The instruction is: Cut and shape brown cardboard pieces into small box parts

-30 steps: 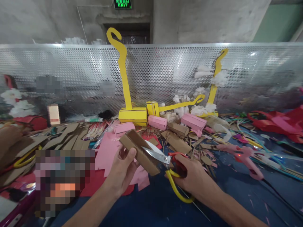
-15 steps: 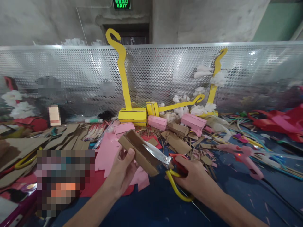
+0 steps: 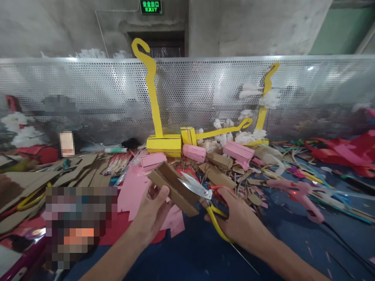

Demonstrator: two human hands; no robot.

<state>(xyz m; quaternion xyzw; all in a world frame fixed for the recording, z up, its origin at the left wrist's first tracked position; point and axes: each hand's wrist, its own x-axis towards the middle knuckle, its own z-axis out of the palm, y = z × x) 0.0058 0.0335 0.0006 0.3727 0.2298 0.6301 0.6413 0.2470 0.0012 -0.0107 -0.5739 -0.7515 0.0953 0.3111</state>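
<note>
My left hand grips a folded cardboard box, thumb on its near side and fingers beneath. The box is a long brown trough, tilted down to the right, with its hollow side facing up. In my right hand is a pair of scissors with one red and one yellow handle. Their blades are slightly apart, and the lower blade reaches over the hollow of the box. Pink foam sheets lie beneath and left of the box.
Yellow hooked stands and pink boxes line the back by a perforated metal screen. A pink glue gun with its cord lies at right. Cardboard pieces and another yellow-handled tool lie left. Scraps litter the middle.
The scissor blades have parted a little and the handles have shifted in my right hand. The cardboard box stays in my left hand, nearly in place.
</note>
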